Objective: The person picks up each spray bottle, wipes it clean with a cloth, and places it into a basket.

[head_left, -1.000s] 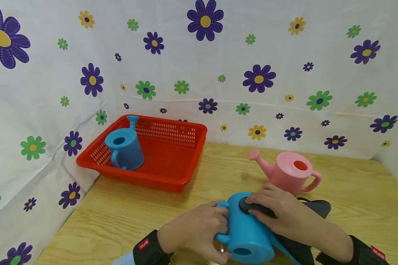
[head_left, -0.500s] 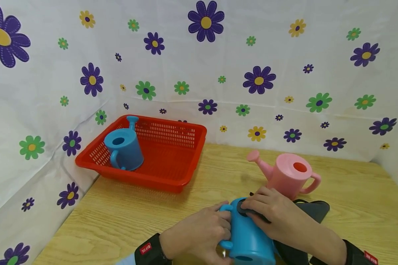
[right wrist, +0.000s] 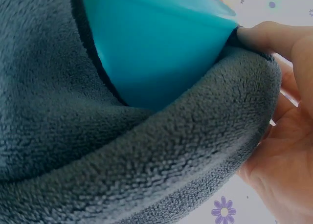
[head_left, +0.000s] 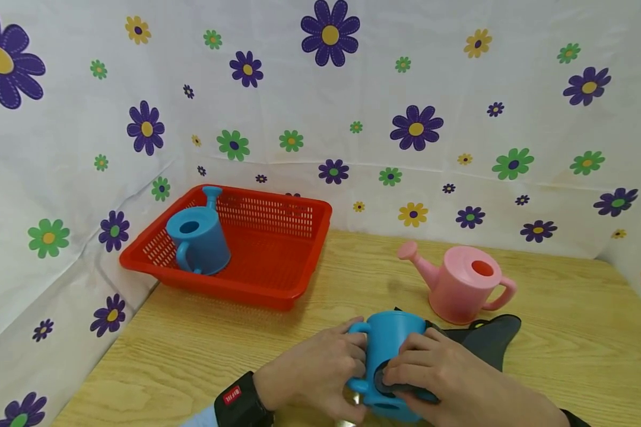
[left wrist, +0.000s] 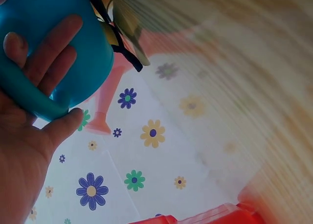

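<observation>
A blue watering can (head_left: 392, 332) lies tipped on its side near the table's front. My left hand (head_left: 320, 370) holds it by the handle (left wrist: 32, 94), with fingers passed through the loop in the left wrist view. My right hand (head_left: 443, 370) grips a dark grey cloth (head_left: 494, 341) and presses a bunched part of it against the can's side, near its hole end. In the right wrist view, thumb and fingers pinch the edge of the fuzzy cloth (right wrist: 171, 145), which wraps partly round the can (right wrist: 151, 53). The can's spout is hidden.
A pink watering can (head_left: 462, 287) stands upright just behind the cloth. At the back left, a red plastic basket (head_left: 269, 296) holds another blue watering can (head_left: 203, 243). A flower-printed white sheet (head_left: 278, 107) hangs behind the wooden table (head_left: 208, 344).
My right hand has slid the cloth along the can toward me, from its far end to the hole end. The cloth's loose part followed. My left hand keeps its hold on the handle.
</observation>
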Demonstrator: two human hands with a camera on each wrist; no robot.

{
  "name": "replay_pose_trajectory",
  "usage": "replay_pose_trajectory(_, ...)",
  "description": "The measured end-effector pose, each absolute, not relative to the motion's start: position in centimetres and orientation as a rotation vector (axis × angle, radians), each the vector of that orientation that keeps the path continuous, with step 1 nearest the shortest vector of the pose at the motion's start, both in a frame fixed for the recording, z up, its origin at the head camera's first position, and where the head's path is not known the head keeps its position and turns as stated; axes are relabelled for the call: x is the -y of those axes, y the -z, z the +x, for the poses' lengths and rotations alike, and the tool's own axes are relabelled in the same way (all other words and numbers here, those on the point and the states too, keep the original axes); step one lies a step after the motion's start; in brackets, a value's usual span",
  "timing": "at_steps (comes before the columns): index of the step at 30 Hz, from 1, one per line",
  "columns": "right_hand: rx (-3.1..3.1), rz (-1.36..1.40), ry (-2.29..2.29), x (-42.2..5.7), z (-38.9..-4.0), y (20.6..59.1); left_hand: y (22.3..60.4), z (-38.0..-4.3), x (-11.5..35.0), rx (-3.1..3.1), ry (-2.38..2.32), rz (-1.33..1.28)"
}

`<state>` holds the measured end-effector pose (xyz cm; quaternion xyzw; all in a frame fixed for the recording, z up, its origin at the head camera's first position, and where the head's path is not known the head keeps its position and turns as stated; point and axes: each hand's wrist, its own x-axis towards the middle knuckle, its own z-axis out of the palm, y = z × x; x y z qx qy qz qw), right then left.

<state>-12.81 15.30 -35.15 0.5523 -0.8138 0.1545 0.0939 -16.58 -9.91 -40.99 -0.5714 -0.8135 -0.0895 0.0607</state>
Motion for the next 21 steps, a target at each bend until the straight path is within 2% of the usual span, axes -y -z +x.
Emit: replay_pose_trajectory(21,2.329,1.733,-0.443,-16.04,-12.06,35.01,41.23,-16.75,10.84,2.393,0.287,-1.654)
